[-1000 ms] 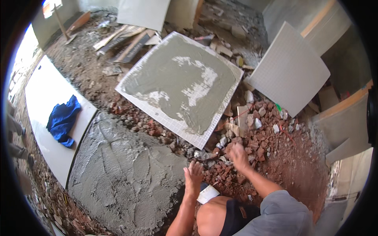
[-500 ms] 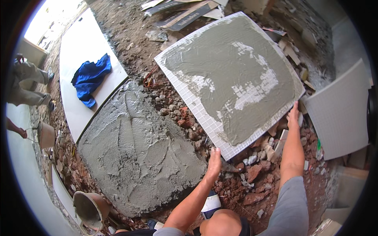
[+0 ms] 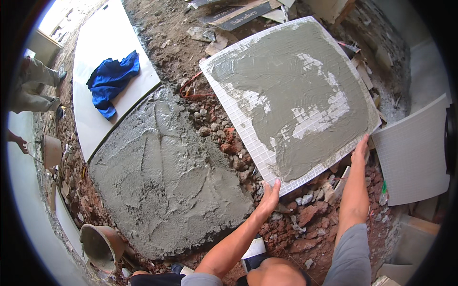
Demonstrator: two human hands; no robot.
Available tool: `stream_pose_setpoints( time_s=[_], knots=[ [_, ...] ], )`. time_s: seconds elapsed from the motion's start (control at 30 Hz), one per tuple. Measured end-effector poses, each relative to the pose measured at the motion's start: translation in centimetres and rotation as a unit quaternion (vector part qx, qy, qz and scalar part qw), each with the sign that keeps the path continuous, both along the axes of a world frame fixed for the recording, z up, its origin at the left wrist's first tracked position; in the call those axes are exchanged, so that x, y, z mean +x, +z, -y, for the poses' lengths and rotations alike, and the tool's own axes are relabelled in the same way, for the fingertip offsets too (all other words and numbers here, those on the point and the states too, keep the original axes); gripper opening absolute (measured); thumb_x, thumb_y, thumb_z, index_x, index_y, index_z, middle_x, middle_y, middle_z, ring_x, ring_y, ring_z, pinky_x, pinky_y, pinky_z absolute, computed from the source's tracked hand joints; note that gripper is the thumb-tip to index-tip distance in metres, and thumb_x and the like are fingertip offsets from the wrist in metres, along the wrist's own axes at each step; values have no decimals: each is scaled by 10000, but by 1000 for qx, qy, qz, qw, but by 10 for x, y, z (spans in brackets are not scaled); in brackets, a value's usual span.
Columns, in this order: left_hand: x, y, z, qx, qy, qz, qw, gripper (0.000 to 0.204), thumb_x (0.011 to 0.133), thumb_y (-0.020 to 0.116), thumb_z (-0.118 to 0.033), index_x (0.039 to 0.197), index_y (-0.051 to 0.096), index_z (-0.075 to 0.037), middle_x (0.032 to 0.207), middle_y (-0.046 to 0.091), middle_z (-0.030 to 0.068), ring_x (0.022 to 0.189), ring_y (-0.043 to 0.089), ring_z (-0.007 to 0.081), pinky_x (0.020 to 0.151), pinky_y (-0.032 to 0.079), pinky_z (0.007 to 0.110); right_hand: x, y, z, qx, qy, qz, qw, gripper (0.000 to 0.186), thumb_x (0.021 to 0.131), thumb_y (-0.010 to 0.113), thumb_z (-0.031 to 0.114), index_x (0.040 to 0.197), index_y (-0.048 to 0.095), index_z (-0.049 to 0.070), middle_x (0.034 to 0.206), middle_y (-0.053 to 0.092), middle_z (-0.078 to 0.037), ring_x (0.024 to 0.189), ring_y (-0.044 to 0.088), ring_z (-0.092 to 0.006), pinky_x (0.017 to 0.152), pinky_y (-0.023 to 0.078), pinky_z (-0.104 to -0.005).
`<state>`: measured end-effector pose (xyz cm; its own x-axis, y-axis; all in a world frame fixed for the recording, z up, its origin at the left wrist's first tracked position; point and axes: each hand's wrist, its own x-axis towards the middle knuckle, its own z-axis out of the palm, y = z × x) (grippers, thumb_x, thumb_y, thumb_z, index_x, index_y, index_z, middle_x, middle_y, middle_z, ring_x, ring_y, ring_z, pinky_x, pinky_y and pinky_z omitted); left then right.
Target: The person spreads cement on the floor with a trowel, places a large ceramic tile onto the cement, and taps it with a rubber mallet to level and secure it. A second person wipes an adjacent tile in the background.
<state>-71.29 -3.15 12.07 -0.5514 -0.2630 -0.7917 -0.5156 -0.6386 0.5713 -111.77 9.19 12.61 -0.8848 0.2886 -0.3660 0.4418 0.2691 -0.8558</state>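
A large square floor tile (image 3: 238, 113) lies with its gridded back up, coated with grey wet cement; bare white grid shows in patches and along the edges. My left hand (image 3: 271, 194) grips its near corner, thumb up at the edge and the other fingers partly hidden. At the right corner my right hand (image 3: 361, 150) holds the edge, its fingers partly out of sight beneath. The tile rests over rubble, and whether it is lifted cannot be made out. Left of it spreads a bed of wet mortar (image 3: 167, 176) with ridges and grooves across its top.
A blue cloth (image 3: 112, 83) lies on a white laid tile (image 3: 90, 128) beyond the mortar. A mortar-stained bucket (image 3: 102, 248) leans at the lower left. Another tile (image 3: 412, 152) stands at right. A person (image 3: 36, 86) at far left holds a small bucket (image 3: 51, 151). Broken bricks and stones (image 3: 305, 224) cover the ground.
Both hands have closed on the tile's near edge; the left one has moved onto the corner, its thumb now over the edge. The whole view has shifted slightly.
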Motion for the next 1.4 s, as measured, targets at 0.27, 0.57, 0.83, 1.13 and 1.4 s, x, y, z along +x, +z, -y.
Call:
stream_pose_setpoints(
  time_s=[0.27,0.57,0.83,1.13,1.4],
  knots=[
    [10,-17,0,-1,-2,-80,997,1082,916,236,-745,1461,-129,115,1578,-133,255,1475,-124,316,1201,-12,352,21,66,-2,-34,-5,-116,993,816,954,421,596,1398,409,-88,1430,457,-203,1244,512,-316,1030,421,-397],
    [14,-39,10,141,10,-236,961,989,931,200,-737,1524,4,29,1612,56,181,1492,79,284,1186,119,364,151,205,36,-137,14,-404,904,578,1002,482,308,1372,406,-129,1452,408,-232,1300,442,-287,1100,346,-368],
    [85,168,121,-403,151,-168,887,465,1015,449,-441,1171,599,-29,1040,681,130,892,646,182,785,499,347,274,235,54,64,95,-660,743,373,1021,345,239,908,527,-65,834,513,-113,748,498,-211,675,414,-336],
    [56,476,151,-882,-20,-246,402,704,955,474,-565,1380,450,-4,1024,634,187,895,607,219,742,487,352,338,284,103,-111,443,-602,655,170,944,486,138,891,556,-8,821,616,-161,686,607,-271,579,504,-382],
    [47,467,140,-809,47,-432,395,464,900,484,-407,1111,491,6,1103,533,208,1108,528,337,970,432,491,389,299,130,-289,424,-604,609,269,857,670,148,1088,566,56,1079,634,-121,927,636,-296,716,544,-419]
  ],
)
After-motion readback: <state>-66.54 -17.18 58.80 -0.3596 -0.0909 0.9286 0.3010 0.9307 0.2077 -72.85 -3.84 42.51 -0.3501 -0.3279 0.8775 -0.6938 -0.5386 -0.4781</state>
